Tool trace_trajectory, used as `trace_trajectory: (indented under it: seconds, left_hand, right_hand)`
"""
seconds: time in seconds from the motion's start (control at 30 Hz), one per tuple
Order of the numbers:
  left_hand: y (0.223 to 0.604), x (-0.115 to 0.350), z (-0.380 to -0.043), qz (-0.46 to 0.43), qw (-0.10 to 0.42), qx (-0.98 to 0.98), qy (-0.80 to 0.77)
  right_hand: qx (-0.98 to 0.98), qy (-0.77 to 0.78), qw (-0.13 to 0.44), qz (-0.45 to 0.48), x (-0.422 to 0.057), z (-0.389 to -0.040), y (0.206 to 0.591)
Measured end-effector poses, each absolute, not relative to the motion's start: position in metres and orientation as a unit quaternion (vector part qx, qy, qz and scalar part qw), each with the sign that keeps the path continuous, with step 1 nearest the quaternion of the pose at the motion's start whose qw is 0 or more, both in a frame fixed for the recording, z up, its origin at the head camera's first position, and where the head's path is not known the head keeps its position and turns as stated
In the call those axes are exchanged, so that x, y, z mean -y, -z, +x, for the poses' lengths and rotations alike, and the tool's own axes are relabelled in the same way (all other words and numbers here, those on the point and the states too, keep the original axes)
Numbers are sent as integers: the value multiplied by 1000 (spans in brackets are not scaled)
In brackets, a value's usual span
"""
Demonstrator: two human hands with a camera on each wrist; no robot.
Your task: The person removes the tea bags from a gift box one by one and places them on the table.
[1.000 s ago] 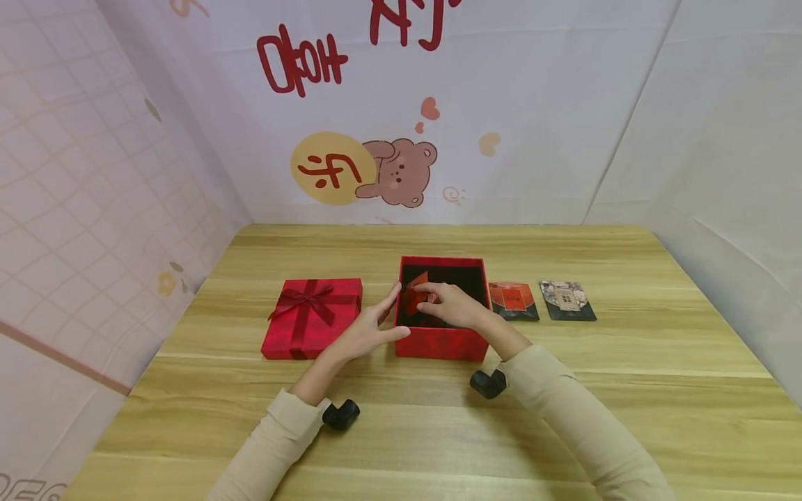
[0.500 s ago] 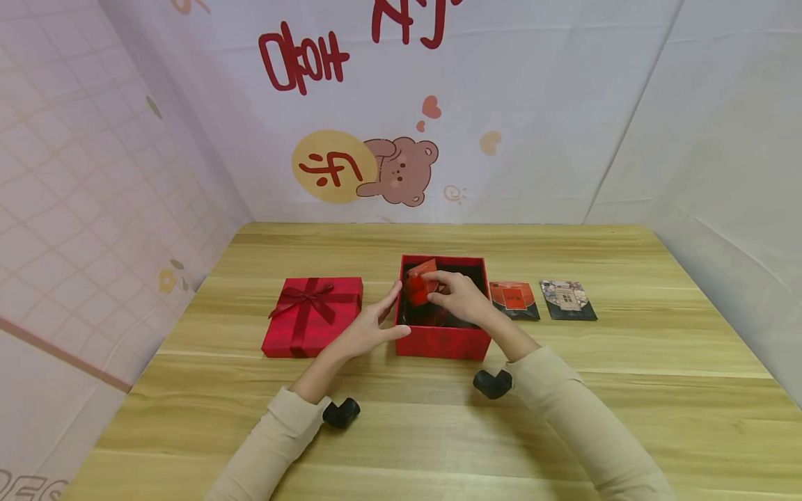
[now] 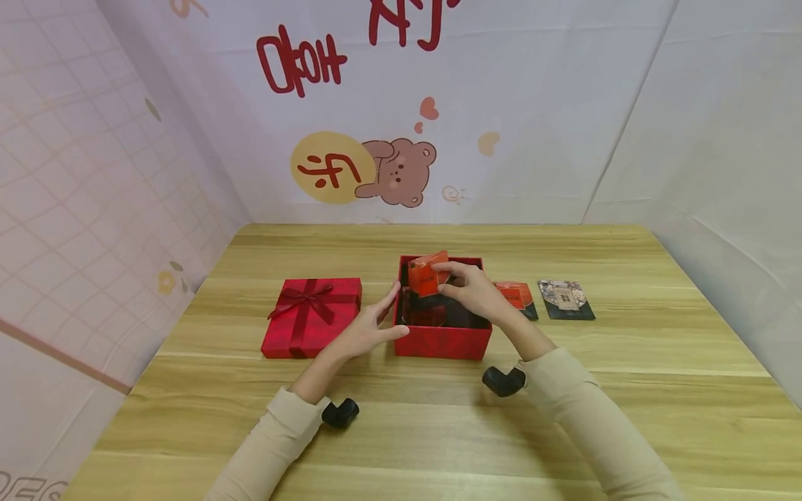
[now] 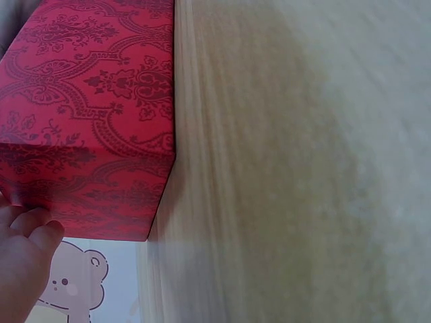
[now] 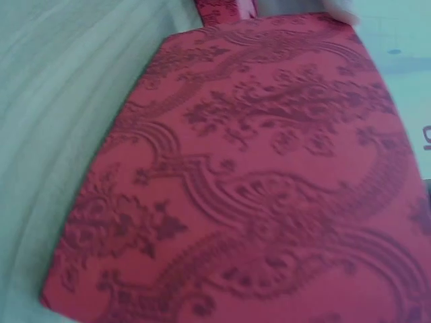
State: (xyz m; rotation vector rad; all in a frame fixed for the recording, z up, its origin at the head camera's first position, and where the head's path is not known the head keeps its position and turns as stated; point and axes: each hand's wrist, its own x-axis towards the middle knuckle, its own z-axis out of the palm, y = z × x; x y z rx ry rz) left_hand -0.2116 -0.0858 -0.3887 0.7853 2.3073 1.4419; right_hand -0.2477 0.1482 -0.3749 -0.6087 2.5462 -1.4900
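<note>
My right hand (image 3: 474, 287) pinches an orange-red square packet (image 3: 425, 275) between thumb and fingers, tilted up over the back left of the open red gift box (image 3: 441, 342). Inside the dark-lined box, something dark and glossy with red markings (image 3: 423, 314) lies at the left. My left hand (image 3: 366, 330) has its thumb at the box's front left corner and its fingers along the left wall. Patterned red box walls fill much of the left wrist view, with left-hand fingertips (image 4: 46, 234) touching one. The right wrist view shows mostly a box wall (image 5: 256, 168); the held packet is out of sight there.
Left of the box lies its red lid (image 3: 341, 316) with a dark red ribbon bow (image 3: 311, 298). To the right, a red-and-black packet (image 3: 516, 296) and a grey-and-black packet (image 3: 567, 299) lie flat on the wooden table (image 3: 413, 431). A printed cloth (image 3: 532, 104) hangs behind.
My right hand has drawn the orange-red packet up from inside the box to above its rim, shifting slightly right and away. The left hand stays at the box's left side.
</note>
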Motion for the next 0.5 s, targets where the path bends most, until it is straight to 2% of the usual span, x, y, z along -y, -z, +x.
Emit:
trace_trajectory:
  seconds: [0.5]
  left_hand:
    - [388, 85, -209, 278, 139, -811, -496]
  right_hand:
    - [-792, 575, 99, -182, -187, -244, 366]
